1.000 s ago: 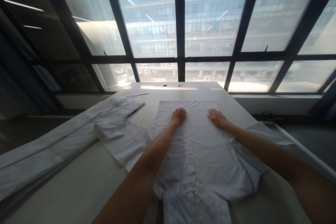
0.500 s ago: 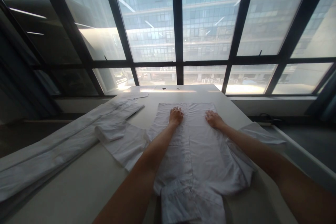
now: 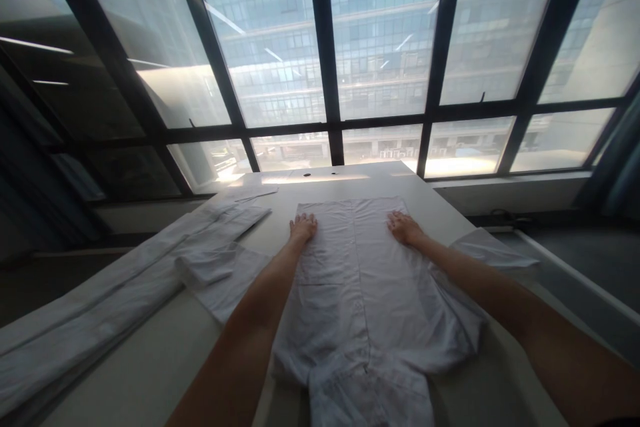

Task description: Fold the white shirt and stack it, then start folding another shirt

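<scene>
A white button-front shirt (image 3: pixel 357 280) lies spread on the white table (image 3: pixel 150 347), its collar end toward me and its hem at the far side. My left hand (image 3: pixel 303 227) rests flat near the shirt's far left edge, fingers spread. Near the far right part of the cloth, my right hand (image 3: pixel 404 227) lies palm down with its fingers stretched out. One sleeve (image 3: pixel 220 273) reaches out to the left, partly behind my left forearm. The other sleeve (image 3: pixel 493 248) shows beyond my right forearm. Creases run over the near part of the shirt.
Folded white garments (image 3: pixel 110 280) lie in a long stack along the table's left side. Tall windows (image 3: pixel 380 33) with dark frames stand behind the table. Blue curtains (image 3: pixel 40 167) hang at the left, and a dark cable (image 3: pixel 505 217) lies on the floor at the right.
My left hand has moved left from near the button strip to the shirt's left edge. My right hand stays in about the same place. The camera view has tilted slightly.
</scene>
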Motion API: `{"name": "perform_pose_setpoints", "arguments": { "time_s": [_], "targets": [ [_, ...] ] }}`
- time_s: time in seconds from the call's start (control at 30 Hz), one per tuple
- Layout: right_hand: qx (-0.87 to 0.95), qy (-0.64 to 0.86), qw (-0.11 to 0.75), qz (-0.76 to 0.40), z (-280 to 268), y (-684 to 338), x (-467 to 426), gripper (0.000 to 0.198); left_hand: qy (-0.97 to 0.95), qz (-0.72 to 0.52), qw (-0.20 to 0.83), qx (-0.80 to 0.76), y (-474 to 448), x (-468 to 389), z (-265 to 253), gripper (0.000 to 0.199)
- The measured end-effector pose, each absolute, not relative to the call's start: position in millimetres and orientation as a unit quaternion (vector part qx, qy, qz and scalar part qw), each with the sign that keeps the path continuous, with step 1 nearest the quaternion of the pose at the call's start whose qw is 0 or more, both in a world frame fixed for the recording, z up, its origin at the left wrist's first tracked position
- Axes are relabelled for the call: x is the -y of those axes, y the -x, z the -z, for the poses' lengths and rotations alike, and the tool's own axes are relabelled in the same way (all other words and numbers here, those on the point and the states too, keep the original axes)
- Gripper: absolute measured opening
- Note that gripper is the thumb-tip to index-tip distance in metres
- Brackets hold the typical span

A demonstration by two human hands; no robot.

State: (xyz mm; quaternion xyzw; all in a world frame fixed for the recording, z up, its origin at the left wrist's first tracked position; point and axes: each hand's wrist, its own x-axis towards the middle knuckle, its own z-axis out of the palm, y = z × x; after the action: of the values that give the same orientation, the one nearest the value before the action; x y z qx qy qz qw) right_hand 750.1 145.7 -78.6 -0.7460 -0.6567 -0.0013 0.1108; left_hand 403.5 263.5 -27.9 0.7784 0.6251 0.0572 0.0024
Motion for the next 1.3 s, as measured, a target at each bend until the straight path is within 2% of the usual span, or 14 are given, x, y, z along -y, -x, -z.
{"name": "perform_pose_setpoints", "arguments": {
  "time_s": [0.17,0.43,0.9,1.3],
  "targets": [
    [0.656,0.746,0.109,0.002,78,-750,-145,0.059,-0.826,-0.061,0.01,-0.56,-448,-232,27,0.053],
    [0.653,0.75,0.106,0.007,79,-752,-146,0.058,-0.918,-0.061,0.056,-0.389,-508,-142,61,0.058],
    [0.665,0.739,0.106,0.013,77,-754,-144,0.058,-0.922,-0.063,0.037,-0.381,-505,-126,58,0.057],
    [0.727,0.672,0.142,0.003,61,-734,-133,0.056,-0.925,-0.072,0.031,-0.373,-503,-127,60,0.053]
  ]
}}
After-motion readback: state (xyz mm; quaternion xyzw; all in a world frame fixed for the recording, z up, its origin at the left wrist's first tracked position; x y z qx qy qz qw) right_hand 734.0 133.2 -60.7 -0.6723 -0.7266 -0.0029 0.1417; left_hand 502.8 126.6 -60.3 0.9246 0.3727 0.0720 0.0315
